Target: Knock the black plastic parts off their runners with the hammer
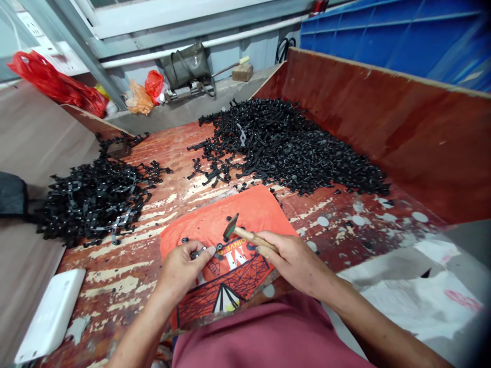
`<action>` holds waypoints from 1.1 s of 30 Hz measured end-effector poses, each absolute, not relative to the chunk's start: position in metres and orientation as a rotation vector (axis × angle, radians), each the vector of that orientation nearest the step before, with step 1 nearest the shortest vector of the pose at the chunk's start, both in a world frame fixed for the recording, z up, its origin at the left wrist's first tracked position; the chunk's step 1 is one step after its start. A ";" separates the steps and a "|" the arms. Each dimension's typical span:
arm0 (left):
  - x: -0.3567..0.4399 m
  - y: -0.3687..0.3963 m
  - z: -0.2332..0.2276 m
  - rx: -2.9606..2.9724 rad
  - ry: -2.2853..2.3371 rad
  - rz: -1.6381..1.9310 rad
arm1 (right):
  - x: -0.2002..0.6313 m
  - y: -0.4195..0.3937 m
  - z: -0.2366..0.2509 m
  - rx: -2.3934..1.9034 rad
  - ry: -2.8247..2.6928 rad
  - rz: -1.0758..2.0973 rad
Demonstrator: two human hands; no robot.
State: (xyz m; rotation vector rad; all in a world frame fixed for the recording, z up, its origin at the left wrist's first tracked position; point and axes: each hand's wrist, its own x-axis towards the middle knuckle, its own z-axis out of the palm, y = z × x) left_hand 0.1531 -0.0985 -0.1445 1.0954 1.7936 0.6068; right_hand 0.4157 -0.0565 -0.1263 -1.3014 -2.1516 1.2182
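My right hand is wrapped round the wooden handle of a small hammer, its head tilted up over an orange printed cloth. Across from it, my left hand pinches a small black linkage part with round ends between thumb and fingers. The fingers cover much of that part. On the cloth around both hands lie a few small black round pieces. The hammer head is just right of the left fingertips and apart from them.
A large heap of black parts lies at the back right against a reddish board wall. Another pile of black linkages is at left. A white power bank rests at front left, and red bags lie behind.
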 end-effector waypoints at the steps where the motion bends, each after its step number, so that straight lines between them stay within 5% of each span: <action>1: 0.153 -0.098 -0.144 1.069 1.777 0.629 | 0.416 -0.057 -0.127 -1.301 -2.153 1.213; 33: 0.149 -0.075 -0.137 1.027 1.617 0.433 | 0.406 -0.065 -0.128 -1.163 -2.416 0.825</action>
